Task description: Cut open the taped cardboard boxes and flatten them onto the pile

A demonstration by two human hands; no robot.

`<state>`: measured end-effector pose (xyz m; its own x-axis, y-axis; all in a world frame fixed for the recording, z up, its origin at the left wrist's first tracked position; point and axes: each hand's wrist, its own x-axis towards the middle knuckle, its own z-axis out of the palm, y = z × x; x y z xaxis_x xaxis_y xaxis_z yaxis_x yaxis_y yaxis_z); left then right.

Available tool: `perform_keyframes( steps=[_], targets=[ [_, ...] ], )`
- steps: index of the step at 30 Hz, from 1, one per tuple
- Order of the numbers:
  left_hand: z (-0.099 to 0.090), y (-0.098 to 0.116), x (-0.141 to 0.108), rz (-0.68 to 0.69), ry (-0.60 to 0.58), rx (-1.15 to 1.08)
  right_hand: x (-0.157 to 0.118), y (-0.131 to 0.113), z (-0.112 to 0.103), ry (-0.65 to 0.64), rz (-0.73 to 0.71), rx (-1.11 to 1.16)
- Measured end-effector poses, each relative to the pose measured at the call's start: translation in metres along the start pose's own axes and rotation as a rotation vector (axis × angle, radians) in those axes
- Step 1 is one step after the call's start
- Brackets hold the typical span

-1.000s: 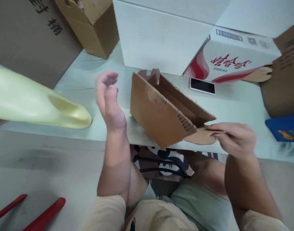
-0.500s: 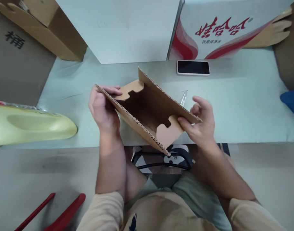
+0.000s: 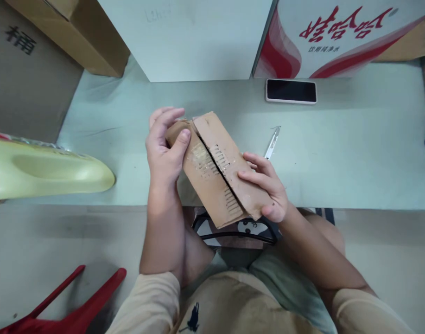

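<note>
A small brown cardboard box [image 3: 201,174] is held at a slant above the front edge of the table, its two long flaps folded over the top with a narrow dark gap between them. Dark printed marks and shiny tape remnants show on the flaps. My left hand [image 3: 165,144] grips the far left corner, thumb on the top. On the near right side, my right hand [image 3: 268,185] holds the box with fingers laid over the right flap. Beyond that hand, a thin clear-and-white pen-like tool [image 3: 273,141] lies on the table.
A phone [image 3: 291,91] lies before a red-and-white carton [image 3: 323,41]. Left of that stands a white box [image 3: 198,41], then a brown carton [image 3: 104,41]. A yellow jug [image 3: 59,169] rests at the left table edge. A red chair [image 3: 76,311] is at lower left.
The box's long flaps, upright before with the inside showing, are now folded down over the opening. Both hands have shifted onto the flaps and corners. The view has moved slightly.
</note>
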<state>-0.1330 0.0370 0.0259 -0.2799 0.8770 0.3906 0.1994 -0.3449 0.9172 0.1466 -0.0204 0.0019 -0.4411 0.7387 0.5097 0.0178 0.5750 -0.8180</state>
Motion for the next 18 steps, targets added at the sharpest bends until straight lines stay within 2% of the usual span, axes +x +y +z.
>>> perform_keyframes(
  steps=[3, 8, 13, 16, 18],
  targets=[
    [-0.0028, 0.0026, 0.0022, 0.034, -0.071, 0.040, 0.0000, 0.0002, 0.0014, 0.006, 0.010, -0.012],
    [-0.0032, 0.0071, 0.0021, 0.012, -0.140, 0.030, -0.0010, -0.0008, 0.0006, 0.003, 0.066, -0.028],
    [-0.0012, 0.0041, 0.0019, 0.008, -0.118, 0.006, -0.0015, -0.0032, -0.0006, 0.025, 0.064, 0.002],
    [-0.0019, -0.0009, 0.0045, 0.074, -0.128, -0.016, -0.0030, -0.0030, 0.0001, 0.074, 0.074, 0.002],
    [-0.0018, -0.0024, 0.0064, 0.108, -0.093, -0.059, -0.0045, -0.0022, 0.0011, 0.118, 0.103, -0.026]
  ],
)
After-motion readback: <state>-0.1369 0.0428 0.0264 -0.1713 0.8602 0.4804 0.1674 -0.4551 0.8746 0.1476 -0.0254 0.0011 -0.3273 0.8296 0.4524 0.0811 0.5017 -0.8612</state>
